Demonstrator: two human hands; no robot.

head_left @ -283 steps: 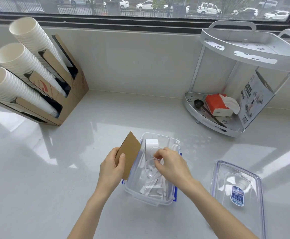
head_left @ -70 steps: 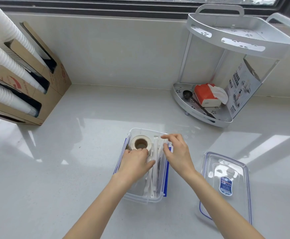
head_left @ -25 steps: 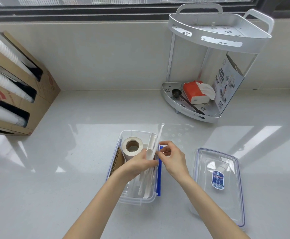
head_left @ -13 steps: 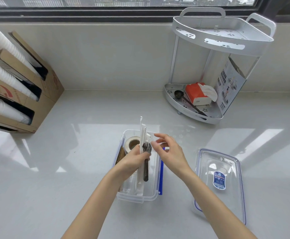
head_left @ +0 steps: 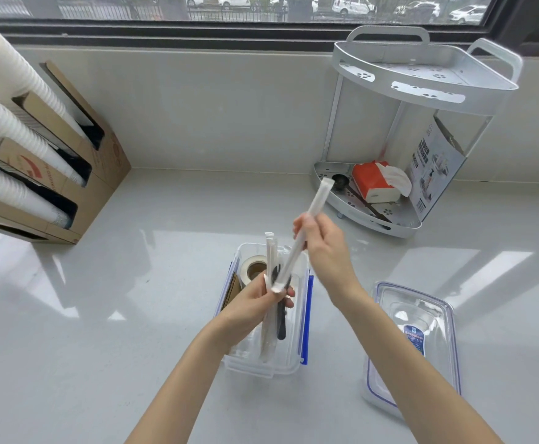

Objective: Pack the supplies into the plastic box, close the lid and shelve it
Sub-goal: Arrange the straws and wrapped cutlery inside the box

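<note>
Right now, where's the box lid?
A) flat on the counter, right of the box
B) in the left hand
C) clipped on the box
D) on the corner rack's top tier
A: the clear lid lies on the counter to the right of the open plastic box, with neither hand on it.

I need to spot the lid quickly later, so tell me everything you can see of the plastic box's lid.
The lid is a clear plastic rectangle with rounded corners, a blue line along its rim and a blue and white label near its middle. It lies flat on the white counter, to the right of the open plastic box and apart from it. Neither hand touches it; the right forearm passes in front of its near left edge.
</note>
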